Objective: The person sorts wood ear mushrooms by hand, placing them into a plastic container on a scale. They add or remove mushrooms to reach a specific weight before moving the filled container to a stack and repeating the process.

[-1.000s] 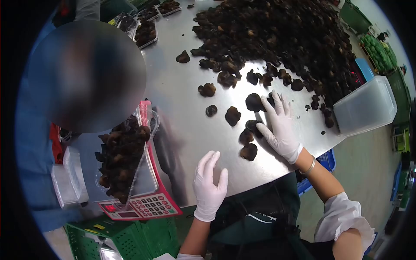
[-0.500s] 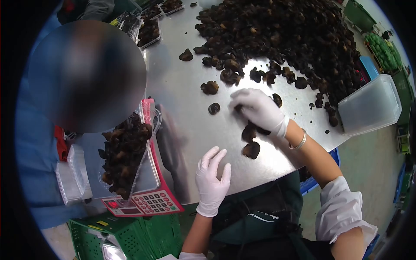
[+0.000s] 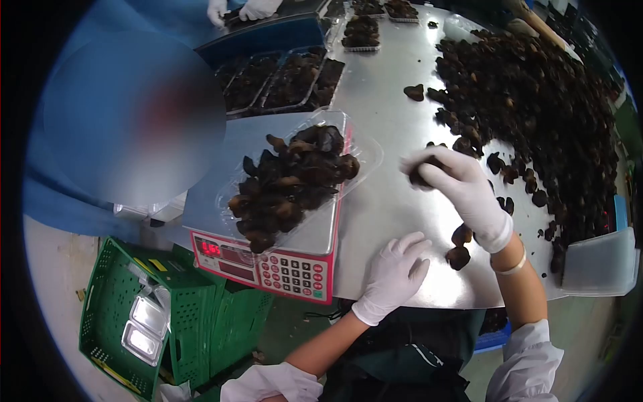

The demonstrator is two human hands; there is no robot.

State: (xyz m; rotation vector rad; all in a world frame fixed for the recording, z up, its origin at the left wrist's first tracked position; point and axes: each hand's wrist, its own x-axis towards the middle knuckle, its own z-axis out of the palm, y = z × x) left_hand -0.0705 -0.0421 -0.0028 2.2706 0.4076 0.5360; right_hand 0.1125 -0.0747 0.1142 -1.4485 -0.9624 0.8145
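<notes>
Right white-gloved hand (image 3: 465, 193) grips a dark brown, ruffled fungus piece (image 3: 418, 178) over the shiny metal worktop (image 3: 365, 231), between a large heap of similar pieces (image 3: 529, 100) and a filled clear plastic container (image 3: 367, 149) on the red-framed digital scale (image 3: 288, 275); left white-gloved hand (image 3: 395, 276) open, fingers slightly curved.

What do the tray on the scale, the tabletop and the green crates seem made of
Tray: clear, glossy, probably plastic, judging by its see-through rim. Tabletop: smooth, likely stainless steel, given its grey sheen and glare. Green crates: semi-matte, likely moulded plastic, from their perforated walls.
</notes>
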